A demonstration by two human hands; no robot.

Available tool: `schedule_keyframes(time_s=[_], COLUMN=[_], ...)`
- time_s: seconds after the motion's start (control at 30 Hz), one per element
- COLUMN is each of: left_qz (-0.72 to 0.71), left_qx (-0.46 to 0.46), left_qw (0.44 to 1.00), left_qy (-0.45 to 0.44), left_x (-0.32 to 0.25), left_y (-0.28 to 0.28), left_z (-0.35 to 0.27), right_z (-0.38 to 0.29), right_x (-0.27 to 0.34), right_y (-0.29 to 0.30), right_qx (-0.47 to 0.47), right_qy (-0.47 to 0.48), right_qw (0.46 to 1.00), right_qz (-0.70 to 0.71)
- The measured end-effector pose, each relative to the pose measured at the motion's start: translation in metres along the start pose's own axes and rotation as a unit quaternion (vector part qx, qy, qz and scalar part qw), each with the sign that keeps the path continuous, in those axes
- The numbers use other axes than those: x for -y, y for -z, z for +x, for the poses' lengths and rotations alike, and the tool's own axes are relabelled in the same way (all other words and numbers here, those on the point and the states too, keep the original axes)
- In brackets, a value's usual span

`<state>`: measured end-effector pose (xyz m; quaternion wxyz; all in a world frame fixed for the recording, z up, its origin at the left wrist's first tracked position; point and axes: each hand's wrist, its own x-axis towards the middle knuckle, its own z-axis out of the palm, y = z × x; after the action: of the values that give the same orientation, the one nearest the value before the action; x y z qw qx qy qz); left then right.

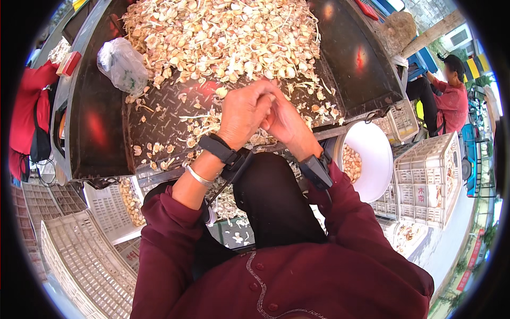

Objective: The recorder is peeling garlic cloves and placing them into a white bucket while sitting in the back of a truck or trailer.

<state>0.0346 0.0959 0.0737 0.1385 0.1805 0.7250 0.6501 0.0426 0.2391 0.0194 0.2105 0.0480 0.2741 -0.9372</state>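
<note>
My left hand and my right hand meet over the near part of a dark metal tray with a raised tread pattern. Their fingers are bent together; whether something small is between them is hidden. Just beyond them lies a large heap of garlic cloves and dry skins. A single pale clove rests beside my left hand. Loose skins and stem pieces are scattered on the metal below and around my hands.
A knotted clear plastic bag sits at the tray's left. A white bucket holding cloves stands at right, near stacked plastic crates. More crates stand at lower left. A seated person is at the far right.
</note>
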Motion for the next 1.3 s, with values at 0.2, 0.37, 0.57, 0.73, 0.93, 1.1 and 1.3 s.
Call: schedule_keyframes(time_s=[0.2, 0.37, 0.57, 0.73, 0.93, 1.1, 1.3], left_qz=[0.144, 0.258, 0.365, 0.461, -0.127, -0.255, -0.291], left_qx=[0.004, -0.132, -0.135, -0.126, -0.041, -0.017, -0.031], left_qw=[0.968, 0.949, 0.921, 0.877, 0.991, 0.965, 0.954], left_qy=[-0.206, -0.119, -0.028, -0.039, 0.028, 0.051, 0.058], left_x=[0.012, 0.034, 0.085, 0.100, 0.048, 0.010, -0.014], left_y=[-0.008, 0.051, 0.099, 0.077, 0.069, 0.050, 0.047], left_z=[0.001, 0.018, 0.036, 0.038, 0.020, -0.013, -0.038], right_z=[-0.091, -0.205, -0.289, -0.231, -0.101, -0.029, -0.029], right_x=[0.018, 0.082, 0.084, 0.075, 0.050, 0.025, 0.011], right_y=[0.042, 0.111, 0.159, 0.092, -0.018, -0.062, -0.079], right_qx=[-0.091, -0.222, -0.378, -0.359, -0.154, -0.011, 0.009], right_qy=[0.064, 0.211, 0.121, 0.139, 0.139, 0.163, 0.193], right_qw=[0.994, 0.941, 0.263, 0.597, 0.790, 0.836, 0.836], right_qz=[0.013, -0.147, -0.879, -0.704, -0.577, -0.524, -0.513])
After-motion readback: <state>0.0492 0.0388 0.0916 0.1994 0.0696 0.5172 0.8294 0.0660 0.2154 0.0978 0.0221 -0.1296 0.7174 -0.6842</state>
